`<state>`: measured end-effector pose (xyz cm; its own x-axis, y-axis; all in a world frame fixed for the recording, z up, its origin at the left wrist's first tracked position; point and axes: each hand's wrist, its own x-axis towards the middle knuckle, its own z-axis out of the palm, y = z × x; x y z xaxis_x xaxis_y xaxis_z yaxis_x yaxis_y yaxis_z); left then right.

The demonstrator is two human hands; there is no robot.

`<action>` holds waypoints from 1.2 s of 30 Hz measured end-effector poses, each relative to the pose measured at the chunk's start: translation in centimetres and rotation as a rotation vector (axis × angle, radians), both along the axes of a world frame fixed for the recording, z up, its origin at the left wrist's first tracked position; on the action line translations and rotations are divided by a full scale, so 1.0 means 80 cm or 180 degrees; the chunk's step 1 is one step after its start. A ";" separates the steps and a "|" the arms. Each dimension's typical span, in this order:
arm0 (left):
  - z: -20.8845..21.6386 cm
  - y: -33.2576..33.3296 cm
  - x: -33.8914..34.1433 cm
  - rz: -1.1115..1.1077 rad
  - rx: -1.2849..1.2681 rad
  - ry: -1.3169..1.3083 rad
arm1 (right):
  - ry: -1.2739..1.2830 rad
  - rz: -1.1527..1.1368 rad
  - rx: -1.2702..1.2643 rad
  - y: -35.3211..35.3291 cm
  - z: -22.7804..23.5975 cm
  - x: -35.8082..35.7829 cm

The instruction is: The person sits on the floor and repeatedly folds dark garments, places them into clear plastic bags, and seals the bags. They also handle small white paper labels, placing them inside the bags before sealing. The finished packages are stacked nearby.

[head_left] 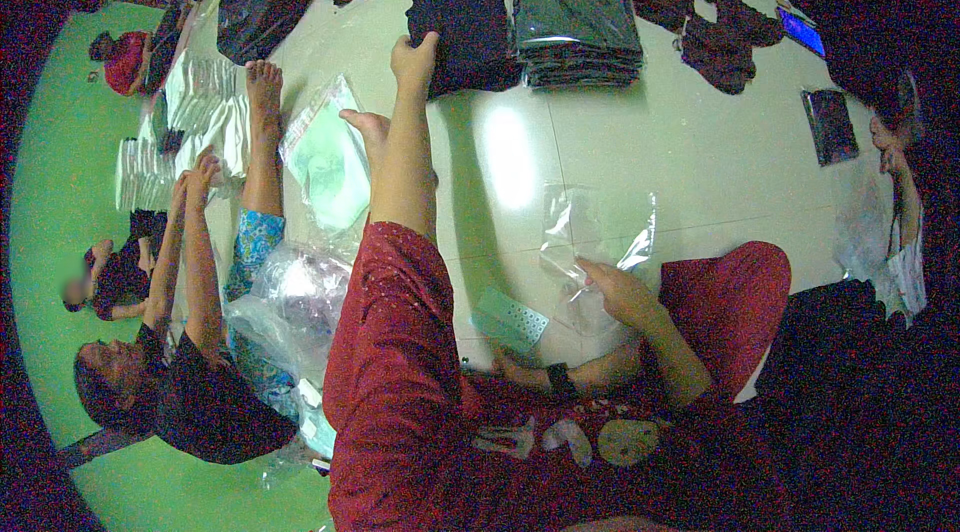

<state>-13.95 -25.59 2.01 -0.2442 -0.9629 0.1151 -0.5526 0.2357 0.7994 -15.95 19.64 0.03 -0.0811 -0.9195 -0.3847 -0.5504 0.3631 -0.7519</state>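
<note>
Stretched far forward, my left hand closes on the edge of a folded black garment. The garment lies on the floor beside a tall stack of black garments in clear bags. Closer to my body, my right hand has its fingers at the lower part of a clear plastic bag. This bag looks thin and flat, with light glinting off its right edge. Beneath my left forearm a bare foot shows in part. A mint-green sheet with dark dots lies left of my right hand.
Loose black garments lie along the far side. A packed black garment and another person's hands are at right. At left sits a person near white folded stacks, a pale green packet and crumpled plastic.
</note>
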 end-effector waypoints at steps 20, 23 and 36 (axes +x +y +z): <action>0.138 0.187 0.147 -0.1434 0.1829 0.1013 | 0.0344 0.0075 -0.0151 0.003 -0.010 0.006; 0.143 0.211 0.161 -0.1687 0.2238 0.1198 | 0.0206 -0.0005 0.0034 0.003 -0.014 0.003; 0.022 0.252 0.166 -0.1979 -0.0563 -0.1875 | 0.0382 0.0050 0.0011 0.001 -0.011 -0.001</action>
